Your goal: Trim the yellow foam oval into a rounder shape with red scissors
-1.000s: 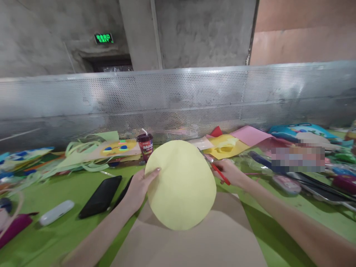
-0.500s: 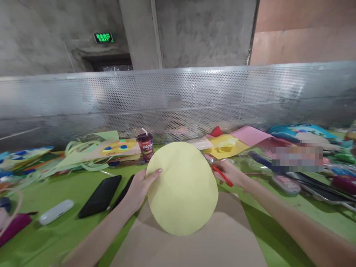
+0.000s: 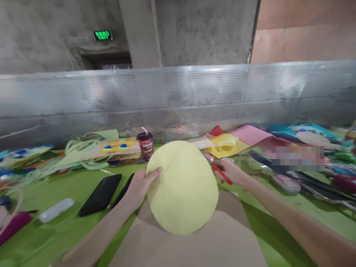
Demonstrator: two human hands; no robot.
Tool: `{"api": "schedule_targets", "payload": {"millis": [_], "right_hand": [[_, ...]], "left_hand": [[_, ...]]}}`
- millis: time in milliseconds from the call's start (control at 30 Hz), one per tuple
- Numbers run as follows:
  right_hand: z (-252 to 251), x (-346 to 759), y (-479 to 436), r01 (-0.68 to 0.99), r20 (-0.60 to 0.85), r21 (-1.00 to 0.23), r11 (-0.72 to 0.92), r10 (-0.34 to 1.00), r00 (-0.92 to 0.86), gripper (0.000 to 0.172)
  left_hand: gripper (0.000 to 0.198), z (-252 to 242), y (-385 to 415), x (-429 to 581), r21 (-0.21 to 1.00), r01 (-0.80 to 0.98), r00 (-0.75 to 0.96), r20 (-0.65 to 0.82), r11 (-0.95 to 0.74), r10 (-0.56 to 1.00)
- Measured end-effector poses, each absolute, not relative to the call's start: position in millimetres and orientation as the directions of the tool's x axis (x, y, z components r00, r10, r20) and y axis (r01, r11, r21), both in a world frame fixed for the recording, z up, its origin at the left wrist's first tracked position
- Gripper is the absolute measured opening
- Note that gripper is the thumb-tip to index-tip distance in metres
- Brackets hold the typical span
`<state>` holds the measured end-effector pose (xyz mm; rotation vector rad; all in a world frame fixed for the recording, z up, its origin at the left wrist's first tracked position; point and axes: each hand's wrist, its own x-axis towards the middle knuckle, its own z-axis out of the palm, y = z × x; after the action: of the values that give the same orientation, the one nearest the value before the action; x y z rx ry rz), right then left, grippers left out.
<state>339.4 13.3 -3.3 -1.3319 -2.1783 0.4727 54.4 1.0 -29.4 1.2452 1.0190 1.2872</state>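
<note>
A large round piece of yellow paper (image 3: 183, 189) is held up in front of me. My left hand (image 3: 141, 185) pinches its left edge, thumb on the near face and the other fingers hidden behind. At the paper's upper right edge, my right hand (image 3: 226, 171) is closed on red-handled scissors (image 3: 222, 174). Part of the blades shows just beside the paper's rim; whether they touch it I cannot tell. Under the yellow circle lies a sheet of brown paper (image 3: 189, 252) on the green table (image 3: 63, 233).
Left of my arm lie a black phone (image 3: 100, 194) and a white oblong case (image 3: 56, 210). A lidded drink cup (image 3: 145, 145) with a straw stands behind. Coloured paper scraps (image 3: 228, 145) line the back, before a perforated metal panel (image 3: 178, 96). Assorted items crowd the right.
The scissors' blades show a little more beyond the paper's upper right edge. Both hands and the yellow paper have otherwise hardly moved.
</note>
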Motion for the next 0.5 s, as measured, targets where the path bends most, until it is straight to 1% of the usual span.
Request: {"api": "schedule_targets", "payload": {"millis": [267, 400, 500], "right_hand": [[-1.1, 341.6, 14.3, 0.756, 0.246, -0.534, 0.378, 0.925, -0.289, 0.015], [-2.1, 346.9, 17.3, 0.723, 0.235, -0.582, 0.373, 0.928, -0.289, 0.012], [-4.5, 349.3, 20.2, 0.683, 0.211, -0.632, 0.366, 0.93, -0.302, 0.01]], "left_hand": [[0.041, -25.2, -2.4, 55.5, 0.99, -0.098, 0.067, 0.108, -0.101, 0.992], [0.045, -23.1, -4.1, 54.7, 0.991, -0.091, 0.067, 0.109, -0.103, 0.992], [0.043, -21.0, -5.1, 53.8, 0.992, -0.077, 0.078, 0.104, -0.098, 0.992]]}}
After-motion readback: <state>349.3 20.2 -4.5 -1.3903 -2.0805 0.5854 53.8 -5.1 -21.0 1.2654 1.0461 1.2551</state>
